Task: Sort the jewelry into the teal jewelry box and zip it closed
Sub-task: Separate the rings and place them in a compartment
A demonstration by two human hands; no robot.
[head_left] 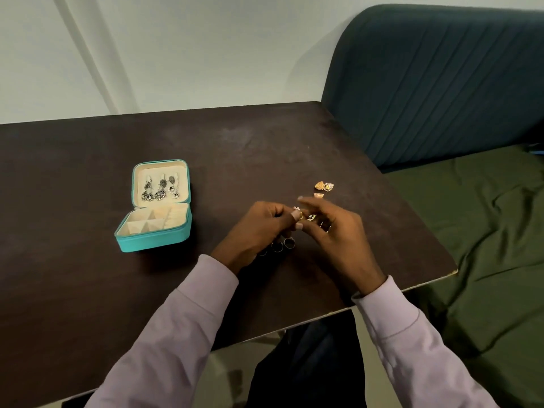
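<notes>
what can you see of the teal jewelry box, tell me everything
The teal jewelry box is small, square and round-cornered, with a cream, fabric-looking lining. It lies unzipped and open on the dark table, left of both hands, which do not touch it. Its lid leans back, with dark silver dangling earrings hanging on its inner face. The base is split by cream dividers into compartments, in which no jewelry shows.

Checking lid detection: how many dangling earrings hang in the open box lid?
3, side by side in the lid of the teal jewelry box: left, middle, right. All are dark silver; none seems hidden there.
</notes>
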